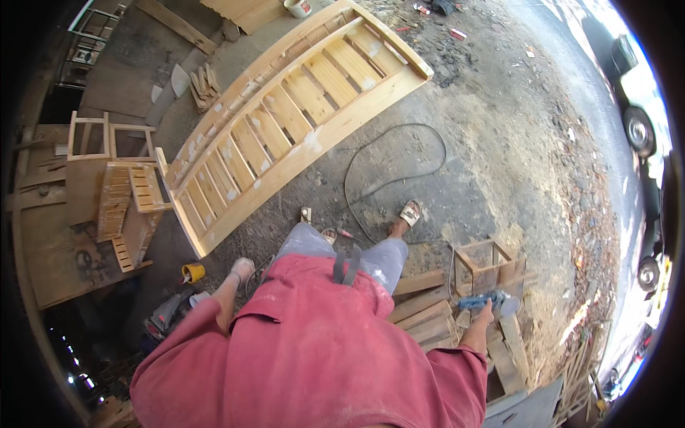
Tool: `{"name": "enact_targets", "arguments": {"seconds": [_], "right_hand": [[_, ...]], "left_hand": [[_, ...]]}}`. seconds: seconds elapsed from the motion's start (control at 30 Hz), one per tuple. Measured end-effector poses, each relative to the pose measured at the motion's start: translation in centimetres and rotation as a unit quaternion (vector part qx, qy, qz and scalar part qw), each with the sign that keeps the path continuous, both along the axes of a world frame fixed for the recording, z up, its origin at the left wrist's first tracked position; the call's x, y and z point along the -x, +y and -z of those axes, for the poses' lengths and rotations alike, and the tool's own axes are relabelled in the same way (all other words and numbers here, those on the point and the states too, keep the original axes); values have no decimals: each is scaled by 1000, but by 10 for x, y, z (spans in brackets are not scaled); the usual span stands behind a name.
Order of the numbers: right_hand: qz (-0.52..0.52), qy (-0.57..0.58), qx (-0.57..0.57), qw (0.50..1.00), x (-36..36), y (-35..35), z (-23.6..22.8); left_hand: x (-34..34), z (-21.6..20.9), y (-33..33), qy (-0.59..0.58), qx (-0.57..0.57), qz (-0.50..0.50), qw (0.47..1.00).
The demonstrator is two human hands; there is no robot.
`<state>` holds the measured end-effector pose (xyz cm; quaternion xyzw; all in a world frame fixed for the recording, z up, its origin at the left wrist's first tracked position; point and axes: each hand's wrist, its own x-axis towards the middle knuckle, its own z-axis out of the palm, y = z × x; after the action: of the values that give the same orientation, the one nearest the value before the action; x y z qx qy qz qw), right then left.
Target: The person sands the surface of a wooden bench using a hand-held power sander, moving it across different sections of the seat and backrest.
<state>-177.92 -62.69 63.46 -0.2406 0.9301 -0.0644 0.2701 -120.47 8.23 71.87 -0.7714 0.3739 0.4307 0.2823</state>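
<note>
My right hand [487,312] grips a blue power tool [472,302], held out to my right above a stack of wooden boards. The tool's far end is partly hidden and a dark cord runs near it. My left hand [244,268] hangs low at my left side, pale and blurred, so its fingers do not show clearly. Ahead of me lies a long slatted wooden frame [314,139] with pale filler patches on its rail and slats. Neither hand touches the frame.
A looped black cable [445,146] lies on the ground by my sandalled feet. Small wooden furniture pieces [118,192] stand at left, near a yellow pot [193,272]. Boards [428,314] and a small wooden frame [482,260] are at right. Parked vehicles [638,132] line the road.
</note>
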Motion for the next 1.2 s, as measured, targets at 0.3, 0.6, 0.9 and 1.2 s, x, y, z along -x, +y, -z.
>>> {"name": "enact_targets", "arguments": {"seconds": [0.3,0.6,0.9,1.2], "right_hand": [[14,-102,-9,995,10,-70,103],[81,-155,-20,984,14,-65,89],[120,-173,-36,977,37,-60,76],[118,-210,-8,970,14,-79,73]], "left_hand": [[58,-140,-107,8,108,-624,774],[12,-166,-189,-73,61,-733,673],[15,-162,-189,-72,1,-687,723],[-31,-135,-266,-122,152,-515,835]]}}
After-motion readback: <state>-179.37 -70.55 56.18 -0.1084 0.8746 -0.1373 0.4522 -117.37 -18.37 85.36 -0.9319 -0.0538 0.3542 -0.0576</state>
